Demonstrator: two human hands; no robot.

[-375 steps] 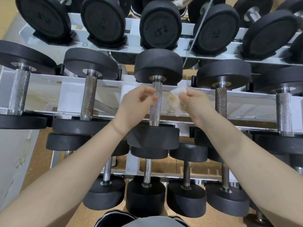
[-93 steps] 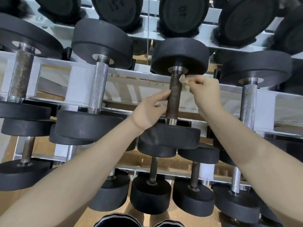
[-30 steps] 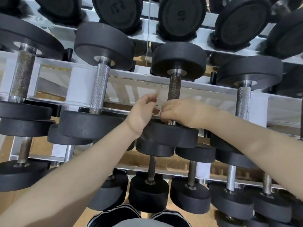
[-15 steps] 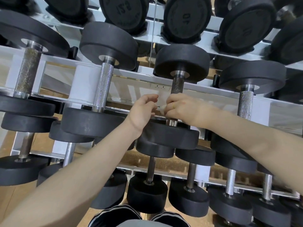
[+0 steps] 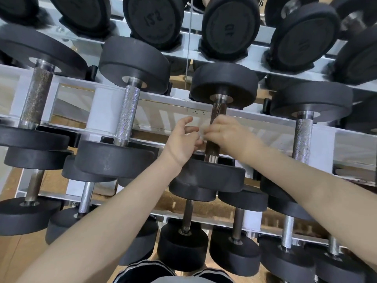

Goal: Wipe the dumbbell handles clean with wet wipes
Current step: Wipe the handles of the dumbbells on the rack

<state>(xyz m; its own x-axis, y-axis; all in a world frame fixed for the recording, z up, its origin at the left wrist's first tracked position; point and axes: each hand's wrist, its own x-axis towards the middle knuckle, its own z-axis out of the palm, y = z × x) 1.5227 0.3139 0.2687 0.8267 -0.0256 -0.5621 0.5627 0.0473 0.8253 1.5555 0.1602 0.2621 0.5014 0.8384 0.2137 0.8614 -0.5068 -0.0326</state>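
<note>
at 9 o'clock, a dumbbell with a speckled, rust-toned handle (image 5: 36, 97) lying across the white rack (image 5: 179, 102). just right of it, a second dumbbell, its bright knurled handle (image 5: 127, 115) running between two black heads. between 9 o'clock and centre, the left hand (image 5: 181, 139), fingers loosely curled and spread, fingertips up against a pale wet wipe (image 5: 202, 130) — whether pinching it or only touching, cannot tell. at centre, the dark-handled dumbbell (image 5: 216, 127) on the middle shelf, handle (image 5: 218, 108) pointing toward 12 o'clock, far head at 12, near head toward 6. right hand (image 5: 228, 133) curled over the middle of that handle, wipe bunched under the fingers and showing only as a blurred sliver on the left edge; a ring (image 5: 219, 128) on one finger. toward 3 o'clock, another dumbbell with a grey speckled handle (image 5: 303, 137). along 12 o'clock, an upper shelf of round black heads — one marked 10 (image 5: 230, 29). toward 6 o'clock, a lower shelf of smaller dumbbells (image 5: 183, 242) over a cork-brown floor (image 5: 12, 252).
</note>
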